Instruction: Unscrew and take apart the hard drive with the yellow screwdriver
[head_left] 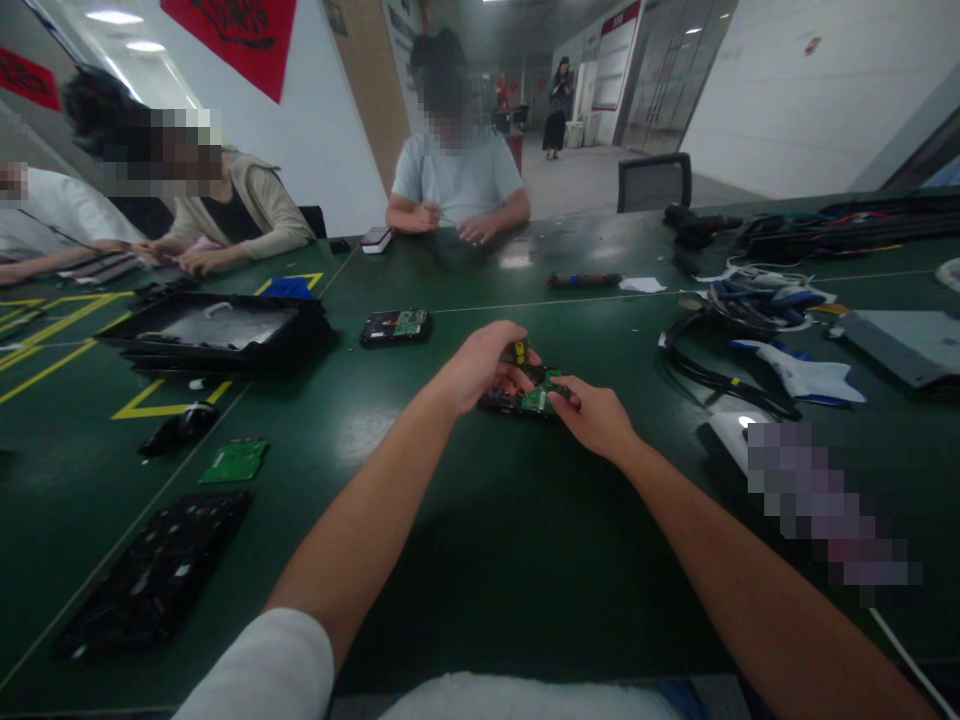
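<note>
At frame centre, my left hand (480,365) grips a yellow-and-black screwdriver handle (517,351) over the black hard drive with green circuit board (529,392); my right hand (596,415) pinches its edge. Board still attached, unscrewing seemingly unfinished.

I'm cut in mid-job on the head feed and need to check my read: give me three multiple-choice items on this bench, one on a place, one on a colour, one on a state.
1. Where does the loose green circuit board lie?
A. left of the arms, by the black mouse
B. on the far chair
C. in the black tray

2. What colour are the floor-style lines on the table?
A. red
B. yellow
C. white

3. What is the left hand doing?
A. lying flat and empty
B. gripping a yellow-tipped tool over the hard drive
C. holding a phone

Answers: 1 A, it sits beside the mouse; 2 B, the markings are yellow; 3 B, fingers wrap the tool while the right hand steadies the drive.
</note>
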